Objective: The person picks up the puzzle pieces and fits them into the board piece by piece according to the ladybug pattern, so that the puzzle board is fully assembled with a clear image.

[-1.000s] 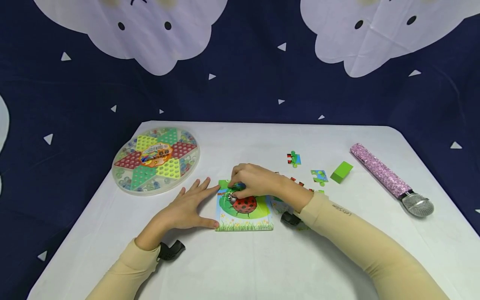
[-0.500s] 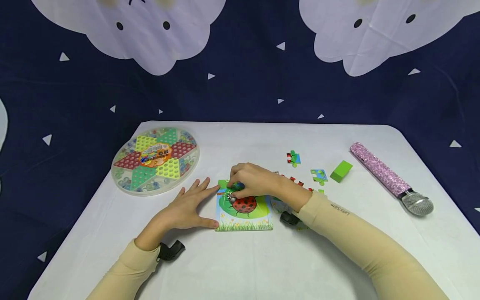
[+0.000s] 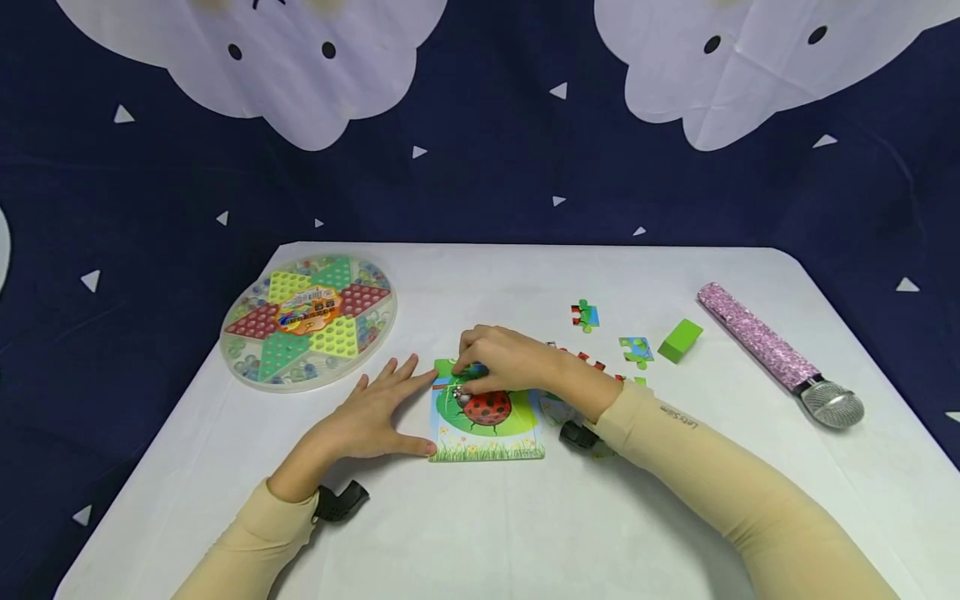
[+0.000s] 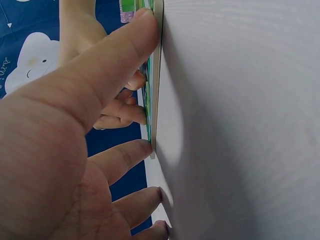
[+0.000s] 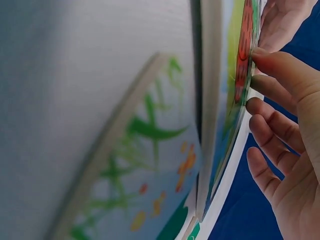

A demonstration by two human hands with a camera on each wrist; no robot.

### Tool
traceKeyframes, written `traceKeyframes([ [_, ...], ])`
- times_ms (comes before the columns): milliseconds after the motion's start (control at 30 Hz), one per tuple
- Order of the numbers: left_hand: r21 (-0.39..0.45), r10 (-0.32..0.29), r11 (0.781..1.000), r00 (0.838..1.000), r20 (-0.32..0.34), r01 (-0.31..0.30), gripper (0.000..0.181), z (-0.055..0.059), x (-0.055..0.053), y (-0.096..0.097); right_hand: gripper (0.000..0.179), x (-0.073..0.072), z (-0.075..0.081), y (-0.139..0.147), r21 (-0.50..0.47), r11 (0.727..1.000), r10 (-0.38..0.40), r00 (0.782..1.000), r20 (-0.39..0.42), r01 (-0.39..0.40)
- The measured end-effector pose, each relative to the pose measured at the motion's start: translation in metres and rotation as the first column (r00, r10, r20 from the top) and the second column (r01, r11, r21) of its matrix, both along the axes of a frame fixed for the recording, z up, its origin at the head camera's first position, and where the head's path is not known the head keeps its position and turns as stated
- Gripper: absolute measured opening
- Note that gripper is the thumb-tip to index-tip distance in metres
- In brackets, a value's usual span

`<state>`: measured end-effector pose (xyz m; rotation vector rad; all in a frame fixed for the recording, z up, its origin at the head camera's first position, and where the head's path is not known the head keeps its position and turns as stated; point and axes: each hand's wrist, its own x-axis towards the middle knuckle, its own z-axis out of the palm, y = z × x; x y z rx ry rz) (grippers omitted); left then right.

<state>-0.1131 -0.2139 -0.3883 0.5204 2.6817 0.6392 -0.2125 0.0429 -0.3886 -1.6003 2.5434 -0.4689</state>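
Note:
A ladybug jigsaw puzzle lies flat on the white table, its grassy edge towards me. My left hand is spread at the puzzle's left side, its thumb at the near corner and index finger at the far one. The left wrist view shows both fingertips touching the board's edge. Over the puzzle's upper part, my right hand bends its thumb and fingers round a dark green puzzle piece, mostly covered by the hand. In the right wrist view its thumb and index fingertips meet the puzzle's surface.
Loose puzzle pieces lie right of the puzzle, including a green one and a blue-green one; some are partly behind my right forearm. Further right are a green block and a pink glitter microphone. A round Chinese checkers set stands at left.
The whole head view has shifted very slightly. Both hands keep nearly the same positions, with only tiny movement of the right fingers at the puzzle.

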Motion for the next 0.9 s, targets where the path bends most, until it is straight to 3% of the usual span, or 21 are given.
traceKeyframes([
  [200, 0.005, -0.006, 1.000, 1.000, -0.002, 0.006, 0.110, -0.002, -0.001, 0.000, 0.027, -0.003, 0.004, 0.005, -0.003, 1.000, -0.001, 0.999, 0.047, 0.001],
  [367, 0.002, -0.001, 1.000, 1.000, -0.006, 0.001, 0.111, -0.004, -0.001, -0.002, 0.027, -0.011, 0.019, 0.019, -0.029, 0.998, -0.061, 0.993, 0.096, 0.064],
  [567, 0.009, 0.004, 1.000, 1.000, -0.011, -0.004, 0.111, -0.004, -0.001, -0.002, 0.029, -0.023, 0.037, 0.042, -0.024, 0.991, -0.131, 0.987, 0.093, 0.134],
  [900, 0.029, -0.003, 1.000, 1.000, -0.014, 0.004, 0.111, -0.002, 0.001, -0.001, 0.033, -0.033, 0.046, 0.079, 0.024, 0.959, -0.285, 0.951, 0.124, 0.284],
])
